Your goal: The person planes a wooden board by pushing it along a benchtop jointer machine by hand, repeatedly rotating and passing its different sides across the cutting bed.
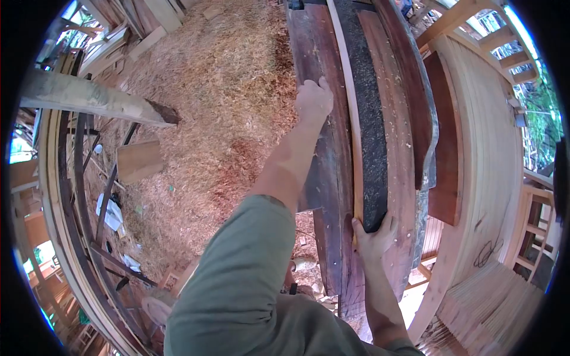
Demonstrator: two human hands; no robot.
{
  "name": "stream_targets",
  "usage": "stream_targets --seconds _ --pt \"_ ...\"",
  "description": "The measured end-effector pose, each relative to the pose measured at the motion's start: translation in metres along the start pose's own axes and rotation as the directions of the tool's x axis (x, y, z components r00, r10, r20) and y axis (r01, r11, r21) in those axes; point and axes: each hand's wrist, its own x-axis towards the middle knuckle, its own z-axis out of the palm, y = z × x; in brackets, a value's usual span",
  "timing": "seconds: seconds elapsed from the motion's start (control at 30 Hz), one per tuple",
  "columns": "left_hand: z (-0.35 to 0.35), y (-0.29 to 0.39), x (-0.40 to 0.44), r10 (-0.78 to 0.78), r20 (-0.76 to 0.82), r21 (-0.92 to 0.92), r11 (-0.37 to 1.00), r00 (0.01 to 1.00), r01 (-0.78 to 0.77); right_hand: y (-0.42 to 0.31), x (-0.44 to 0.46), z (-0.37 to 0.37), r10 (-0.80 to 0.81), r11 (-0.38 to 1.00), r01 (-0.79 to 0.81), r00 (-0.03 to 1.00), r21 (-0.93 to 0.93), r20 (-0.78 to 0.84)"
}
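Observation:
A long wooden workbench of dark, worn planks [335, 196] runs away from me. Lying lengthwise on it is a board with a rough black face [371, 148] and a pale wooden edge. My right hand [375, 237] grips the board's near end, thumb on the left side and fingers on the right. Farther along, my left hand [314, 99] is closed above the bench's left edge, its fingers curled. Whatever it may hold is hidden.
Wood shavings [208, 95] cover the ground at left. A round post [95, 98] and long stacked boards [53, 196] stand beyond. At right are a reddish board [442, 142], a wide pale plank [490, 142] and a stack of thin boards [496, 308].

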Motion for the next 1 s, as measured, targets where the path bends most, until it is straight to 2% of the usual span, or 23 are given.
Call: stream_targets --seconds 0.17,0.37,0.43,0.47,0.53,0.77,0.83,0.93,1.0 --pt "0.0 0.002 -0.003 -0.002 -0.033 0.012 1.0 0.999 0.002 -0.021 0.041 0.007 -0.004 1.0 0.004 1.0 0.016 0.001" --pt "0.0 -0.003 0.001 -0.028 -0.025 -0.097 0.995 0.999 0.026 -0.051 0.098 0.025 0.055 0.998 -0.053 0.997 -0.04 0.045" --pt "-0.001 -0.004 0.004 -0.166 0.007 -0.263 0.951 0.986 0.162 -0.059 0.116 0.03 0.077 0.996 -0.074 0.995 -0.052 0.069" --pt "-0.001 -0.003 0.006 -0.165 0.001 -0.264 0.951 0.986 0.159 -0.062 0.123 0.035 0.087 0.994 -0.082 0.994 -0.078 0.064" --pt "0.003 -0.006 0.014 -0.262 0.037 -0.299 0.918 0.964 0.261 -0.073 0.141 0.042 0.1 0.991 -0.094 0.993 -0.093 0.059" --pt "0.014 -0.014 0.024 -0.156 0.089 -0.285 0.942 0.984 0.176 -0.114 0.21 0.05 0.107 0.993 -0.105 0.993 -0.044 0.053" --pt "-0.001 -0.005 0.017 -0.212 0.114 -0.253 0.939 0.971 0.234 -0.121 0.23 0.059 0.111 0.993 -0.107 0.991 -0.049 0.072" --pt "0.015 -0.015 0.023 -0.193 0.037 -0.254 0.947 0.981 0.196 -0.139 0.256 0.067 0.112 0.991 -0.109 0.993 -0.071 0.044" --pt "0.016 -0.017 0.025 -0.182 0.06 -0.244 0.951 0.981 0.192 -0.151 0.276 0.072 0.112 0.991 -0.109 0.993 -0.072 0.036"
